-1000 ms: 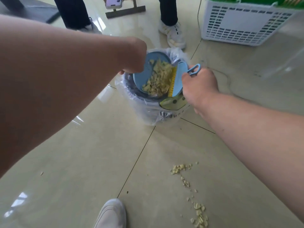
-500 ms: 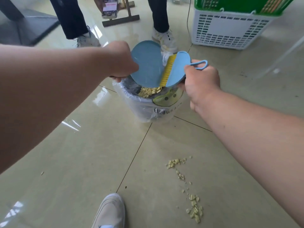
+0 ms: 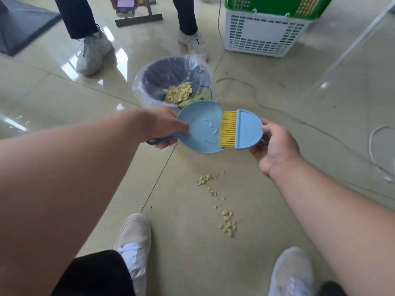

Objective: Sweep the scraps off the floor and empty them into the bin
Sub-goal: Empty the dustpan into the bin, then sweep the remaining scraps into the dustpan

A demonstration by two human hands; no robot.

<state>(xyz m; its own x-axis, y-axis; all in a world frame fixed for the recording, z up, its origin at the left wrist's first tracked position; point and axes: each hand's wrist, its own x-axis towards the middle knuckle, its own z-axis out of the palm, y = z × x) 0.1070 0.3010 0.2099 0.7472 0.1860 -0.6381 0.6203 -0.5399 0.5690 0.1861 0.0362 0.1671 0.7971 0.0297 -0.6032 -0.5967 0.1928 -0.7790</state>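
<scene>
My left hand (image 3: 162,127) grips the handle of a round light-blue dustpan (image 3: 201,129), held level in front of the bin with only a few pale flecks in it. My right hand (image 3: 275,144) holds a small blue brush (image 3: 245,129) whose yellow bristles lie over the dustpan's right edge. The small bin (image 3: 149,82), lined with a clear plastic bag, stands just beyond the pan and holds a heap of yellowish scraps (image 3: 178,92). More yellowish scraps (image 3: 226,221) trail across the floor tiles below the dustpan, with a small clump (image 3: 205,179) at the upper end.
A person's legs in white sneakers (image 3: 94,52) stand right behind the bin. A white slotted basket (image 3: 263,37) with a green one inside sits at the back right. A thin cable (image 3: 267,107) runs over the floor to the right. My own shoes (image 3: 134,233) are at the bottom.
The dustpan went from tipped over the bin with scraps sliding out to level and pulled back toward me, emptied. The scraps now lie in the bin. Both hands came nearer.
</scene>
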